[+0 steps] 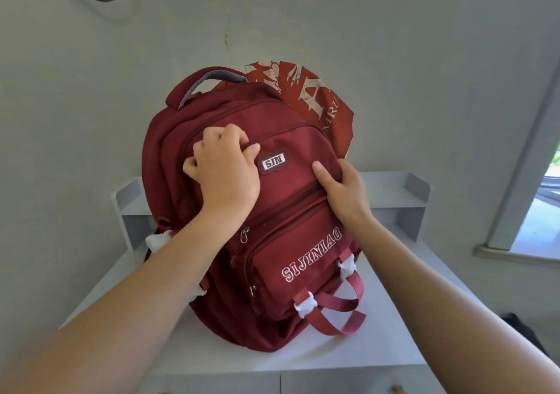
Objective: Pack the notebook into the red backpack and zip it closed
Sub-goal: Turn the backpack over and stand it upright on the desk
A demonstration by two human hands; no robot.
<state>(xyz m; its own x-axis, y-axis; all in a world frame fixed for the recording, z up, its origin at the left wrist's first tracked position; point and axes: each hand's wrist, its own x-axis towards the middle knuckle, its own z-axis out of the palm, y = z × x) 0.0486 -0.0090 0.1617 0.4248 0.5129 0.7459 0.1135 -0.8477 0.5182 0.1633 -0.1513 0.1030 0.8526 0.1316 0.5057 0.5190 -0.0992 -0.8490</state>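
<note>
The red backpack (291,212) stands upright on the white desk (394,318), its front facing me, with an "SJN" patch and "SIJINIAO" lettering. A red notebook (315,97) with a pale printed cover sticks up behind the backpack's upper right, partly hidden by it. My left hand (225,166) is curled on the upper front of the backpack, fingers pinching the fabric by a zipper line. My right hand (342,187) grips the backpack's right side, thumb pressed on the front panel.
A low white shelf riser (403,193) runs along the back of the desk behind the backpack. A wall stands close behind, a window (542,206) at the right, a dark object (521,327) on the floor at the right.
</note>
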